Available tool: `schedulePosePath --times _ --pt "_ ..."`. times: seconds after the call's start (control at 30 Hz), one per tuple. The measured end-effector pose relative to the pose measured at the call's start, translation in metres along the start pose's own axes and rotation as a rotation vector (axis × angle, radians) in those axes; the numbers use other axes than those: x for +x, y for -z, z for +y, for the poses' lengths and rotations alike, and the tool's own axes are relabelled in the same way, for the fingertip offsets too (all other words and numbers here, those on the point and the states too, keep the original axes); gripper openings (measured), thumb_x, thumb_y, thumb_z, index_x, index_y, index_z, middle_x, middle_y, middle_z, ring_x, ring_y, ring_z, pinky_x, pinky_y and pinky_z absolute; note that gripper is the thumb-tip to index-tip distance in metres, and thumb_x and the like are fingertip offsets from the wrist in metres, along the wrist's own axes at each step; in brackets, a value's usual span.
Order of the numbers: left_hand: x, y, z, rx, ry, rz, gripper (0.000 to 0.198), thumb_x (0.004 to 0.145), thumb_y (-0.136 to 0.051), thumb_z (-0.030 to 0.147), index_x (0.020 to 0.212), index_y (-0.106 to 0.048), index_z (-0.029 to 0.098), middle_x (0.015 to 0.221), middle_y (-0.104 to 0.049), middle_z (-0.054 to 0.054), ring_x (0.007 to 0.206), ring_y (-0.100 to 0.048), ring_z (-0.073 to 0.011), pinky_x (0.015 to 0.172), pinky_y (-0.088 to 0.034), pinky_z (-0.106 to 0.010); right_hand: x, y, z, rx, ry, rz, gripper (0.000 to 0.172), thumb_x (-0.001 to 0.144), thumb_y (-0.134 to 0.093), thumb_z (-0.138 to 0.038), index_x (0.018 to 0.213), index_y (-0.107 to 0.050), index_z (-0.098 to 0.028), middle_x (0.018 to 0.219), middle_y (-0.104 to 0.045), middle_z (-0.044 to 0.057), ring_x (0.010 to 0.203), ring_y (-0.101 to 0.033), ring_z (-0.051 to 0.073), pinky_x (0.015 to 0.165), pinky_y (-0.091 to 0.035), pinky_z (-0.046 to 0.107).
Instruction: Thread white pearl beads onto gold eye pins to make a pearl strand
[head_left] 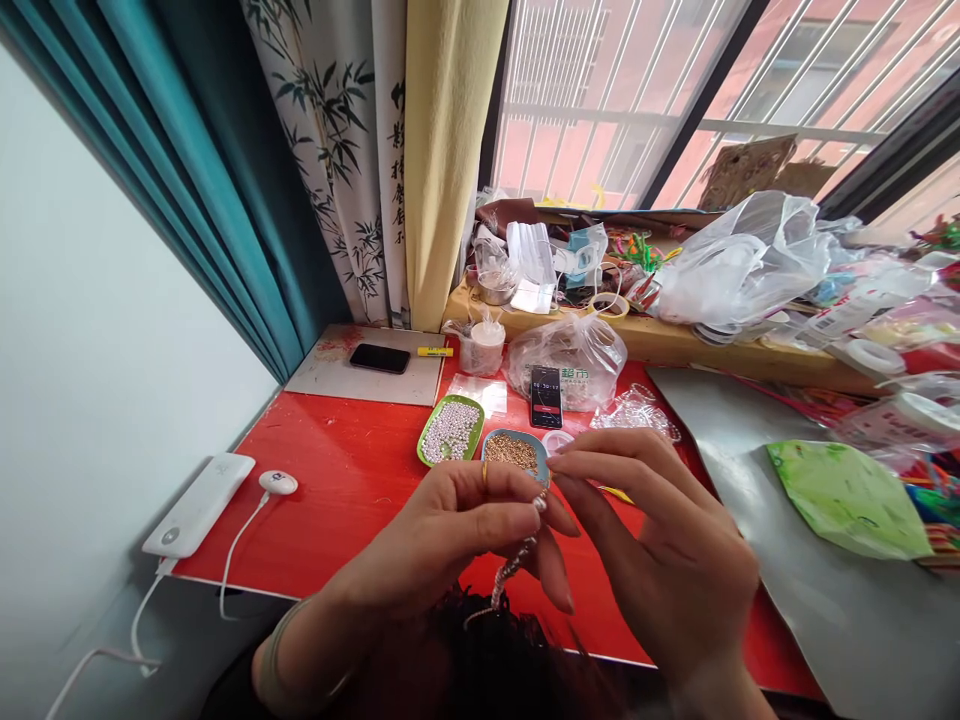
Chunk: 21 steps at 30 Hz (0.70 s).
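Between the thumb and fingers of my left hand [472,520] is a strand of beads [513,566], pearly and metallic, hanging down toward me. My right hand [667,545] is just to its right, thumb and index fingertip pinched together near the strand's upper end. What sits in that pinch is too small to make out. Right behind my fingers stands a blue dish of gold beads [550,462], partly covered by my left hand. Beside it, on the left, lies a green dish of white pearl beads [421,452].
A phone showing a timer [547,408] leans on a plastic bag [600,350]. Another phone [380,358] lies on a grey board [322,375]. A white power strip [199,505] with a cable is at left. A light green packet [847,495] lies at right; clutter fills the windowsill.
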<state>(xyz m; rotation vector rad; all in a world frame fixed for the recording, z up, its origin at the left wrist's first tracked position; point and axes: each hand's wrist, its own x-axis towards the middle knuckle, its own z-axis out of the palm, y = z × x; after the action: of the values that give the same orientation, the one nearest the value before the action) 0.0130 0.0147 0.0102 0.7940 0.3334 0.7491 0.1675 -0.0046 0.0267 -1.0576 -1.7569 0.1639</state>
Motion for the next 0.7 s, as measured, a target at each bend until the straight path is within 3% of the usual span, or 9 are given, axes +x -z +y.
schedulePosePath --times 0.1,0.17,0.23,0.33,0.4,0.5,0.63,0.7 --pt "0.002 0.0 -0.003 -0.041 -0.084 0.053 0.009 0.078 -0.067 0.023 0.08 -0.07 0.014 0.065 -0.073 -0.003 0.06 -0.065 -0.0109 0.058 -0.043 -0.019 -0.006 -0.003 0.003 -0.002 -0.065 0.094 0.021 0.082 -0.057 -0.005 0.094 -0.061 -0.021 0.089 -0.058 0.001 0.08 -0.055 0.012 0.063 -0.045 0.027" --pt "0.004 -0.002 -0.002 -0.052 -0.152 0.142 0.009 0.076 -0.071 0.023 0.076 -0.07 0.015 0.066 -0.073 -0.002 0.061 -0.064 -0.0092 0.058 -0.043 -0.017 -0.016 -0.005 0.004 0.04 -0.079 0.188 0.022 0.081 -0.055 -0.002 0.093 -0.06 -0.02 0.085 -0.057 0.001 0.074 -0.054 0.012 0.057 -0.045 0.026" --pt "0.006 -0.005 0.0 -0.078 -0.207 0.224 0.009 0.073 -0.074 0.024 0.073 -0.07 0.015 0.065 -0.073 -0.002 0.061 -0.063 -0.0087 0.058 -0.043 -0.016 -0.028 -0.009 0.004 0.115 -0.059 0.198 0.023 0.08 -0.052 0.0 0.09 -0.058 -0.019 0.079 -0.056 0.0 0.067 -0.053 0.011 0.052 -0.044 0.023" --pt "0.01 -0.008 0.002 -0.132 -0.263 0.281 0.012 0.066 -0.078 0.023 0.068 -0.068 0.016 0.063 -0.072 0.0 0.064 -0.065 -0.0115 0.065 -0.048 -0.021 -0.043 -0.02 0.003 0.155 -0.022 0.073 0.024 0.078 -0.052 0.0 0.095 -0.057 -0.017 0.081 -0.059 0.001 0.065 -0.057 0.011 0.051 -0.047 0.023" --pt "0.013 -0.011 0.001 -0.147 -0.285 0.294 0.012 0.065 -0.079 0.021 0.066 -0.067 0.017 0.062 -0.071 0.002 0.068 -0.067 -0.0134 0.074 -0.051 -0.026 -0.047 -0.028 0.002 0.143 -0.013 0.01 0.031 0.078 -0.053 -0.003 0.106 -0.056 -0.016 0.093 -0.062 0.005 0.062 -0.058 0.011 0.054 -0.051 0.024" --pt "0.016 -0.013 -0.003 -0.123 -0.297 0.322 0.013 0.065 -0.078 0.018 0.062 -0.065 0.017 0.062 -0.071 0.002 0.069 -0.068 -0.0152 0.075 -0.052 -0.029 -0.044 -0.036 -0.001 0.147 -0.034 -0.008 0.035 0.079 -0.054 -0.004 0.111 -0.055 -0.018 0.104 -0.062 0.009 0.056 -0.056 0.009 0.05 -0.052 0.022" --pt "0.016 -0.014 -0.007 -0.051 -0.313 0.417 0.014 0.067 -0.076 0.02 0.065 -0.062 0.018 0.063 -0.071 0.001 0.061 -0.067 -0.0156 0.06 -0.052 -0.028 -0.04 -0.036 -0.006 0.435 -0.264 -0.152 0.018 0.084 -0.05 -0.01 0.094 -0.057 -0.023 0.07 -0.062 -0.002 0.051 -0.059 0.009 0.045 -0.05 0.019" --pt "0.016 -0.013 -0.008 -0.013 -0.354 0.469 0.013 0.068 -0.076 0.022 0.067 -0.062 0.019 0.062 -0.07 0.001 0.058 -0.066 -0.0148 0.058 -0.052 -0.027 -0.041 -0.033 -0.007 0.677 -0.42 -0.17 0.013 0.089 -0.046 -0.018 0.098 -0.052 -0.026 0.07 -0.062 -0.004 0.043 -0.057 0.007 0.04 -0.048 0.017"
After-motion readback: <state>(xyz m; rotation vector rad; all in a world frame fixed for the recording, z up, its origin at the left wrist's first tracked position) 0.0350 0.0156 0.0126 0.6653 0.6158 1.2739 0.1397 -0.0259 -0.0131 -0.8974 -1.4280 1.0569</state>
